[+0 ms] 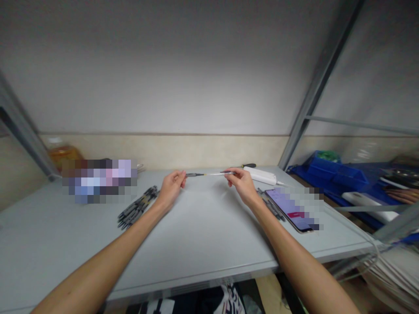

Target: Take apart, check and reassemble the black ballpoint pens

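Observation:
Above the middle of the white table, my left hand (172, 188) pinches one end of a slender dark pen part (195, 175). A thin pale rod, which looks like a pen refill (214, 174), runs from it toward the right. My right hand (242, 185) is closed on another slender dark pen piece (228, 172) at the rod's other end. Whether the pieces are joined inside the right fingers is hidden. Beside my left wrist lies a bundle of dark pens (137, 209). More dark pens (274, 206) lie by my right forearm, partly covered by it.
A lit phone (290, 211) rests right of my right forearm. Behind my right hand are a white oblong block with a cable (261, 175) and a screwdriver (249, 165). Blurred items and an amber bottle (64, 155) stand back left. Blue bins (322, 168) sit beyond the metal frame.

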`<state>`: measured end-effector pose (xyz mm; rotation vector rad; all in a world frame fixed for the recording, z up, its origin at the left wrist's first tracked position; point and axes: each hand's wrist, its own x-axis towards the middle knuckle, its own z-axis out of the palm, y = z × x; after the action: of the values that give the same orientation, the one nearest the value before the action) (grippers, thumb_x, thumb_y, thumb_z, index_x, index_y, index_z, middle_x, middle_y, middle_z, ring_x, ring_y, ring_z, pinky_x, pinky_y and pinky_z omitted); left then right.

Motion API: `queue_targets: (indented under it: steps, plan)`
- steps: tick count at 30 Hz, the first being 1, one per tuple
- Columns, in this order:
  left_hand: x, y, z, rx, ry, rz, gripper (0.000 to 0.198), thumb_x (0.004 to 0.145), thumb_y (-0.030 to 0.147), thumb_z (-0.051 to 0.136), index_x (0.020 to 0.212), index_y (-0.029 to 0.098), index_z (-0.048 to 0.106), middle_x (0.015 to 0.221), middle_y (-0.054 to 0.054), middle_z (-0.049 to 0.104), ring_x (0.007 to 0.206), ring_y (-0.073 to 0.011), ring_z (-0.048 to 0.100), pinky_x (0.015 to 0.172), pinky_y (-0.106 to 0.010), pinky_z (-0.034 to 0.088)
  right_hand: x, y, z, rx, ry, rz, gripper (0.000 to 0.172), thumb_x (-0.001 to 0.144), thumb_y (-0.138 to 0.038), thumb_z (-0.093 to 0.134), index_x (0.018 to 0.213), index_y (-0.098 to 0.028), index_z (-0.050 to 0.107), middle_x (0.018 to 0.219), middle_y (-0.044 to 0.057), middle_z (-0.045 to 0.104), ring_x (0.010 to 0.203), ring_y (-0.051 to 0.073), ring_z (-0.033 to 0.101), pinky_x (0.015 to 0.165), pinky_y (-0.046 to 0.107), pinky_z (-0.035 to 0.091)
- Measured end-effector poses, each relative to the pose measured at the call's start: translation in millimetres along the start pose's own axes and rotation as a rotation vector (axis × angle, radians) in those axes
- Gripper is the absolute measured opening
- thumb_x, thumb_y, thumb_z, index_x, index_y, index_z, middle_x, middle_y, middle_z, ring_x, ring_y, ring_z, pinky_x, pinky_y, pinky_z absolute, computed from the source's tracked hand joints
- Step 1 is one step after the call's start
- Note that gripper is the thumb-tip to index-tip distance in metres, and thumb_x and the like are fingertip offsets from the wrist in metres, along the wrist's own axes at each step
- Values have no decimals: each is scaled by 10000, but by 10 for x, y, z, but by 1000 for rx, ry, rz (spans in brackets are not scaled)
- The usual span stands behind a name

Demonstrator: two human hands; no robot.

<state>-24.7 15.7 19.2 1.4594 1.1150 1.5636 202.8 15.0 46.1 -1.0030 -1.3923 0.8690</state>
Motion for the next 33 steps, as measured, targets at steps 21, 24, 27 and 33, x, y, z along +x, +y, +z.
queue_targets:
  steps: [21, 24, 27, 33]
  plan:
    - [13, -6, -31, 24, 15, 16, 366, 764, 472, 545, 568, 168, 486, 517, 34, 454, 510, -90, 393, 530, -214, 307, 25, 29, -14, 26, 41, -15, 168, 597, -248, 603, 714, -134, 643, 477, -40, 502, 441, 94, 435, 465, 238, 331]
    - [6, 3, -26, 13, 16, 17, 369, 757, 480, 549, 568, 169, 486, 514, 35, 453, 507, -90, 394, 533, -216, 306, 26, 35, -18, 31, 39, -9, 176, 597, -253, 605, 720, -133, 645, 476, -39, 503, 440, 95, 432, 462, 240, 327]
    - [-2, 20, -24, 10, 21, 15, 375, 748, 489, 554, 561, 172, 483, 508, 37, 451, 501, -90, 388, 531, -218, 303, 27, 32, -20, 36, 42, -8, 178, 595, -256, 610, 719, -133, 643, 476, -38, 505, 439, 95, 431, 461, 241, 326]
    - [-1, 19, -18, 14, 19, 5, 375, 755, 483, 548, 562, 170, 475, 511, 35, 445, 511, -92, 387, 531, -219, 302, 12, 7, -9, 40, 31, -16, 169, 603, -258, 617, 719, -137, 636, 472, -39, 512, 447, 95, 442, 480, 242, 334]
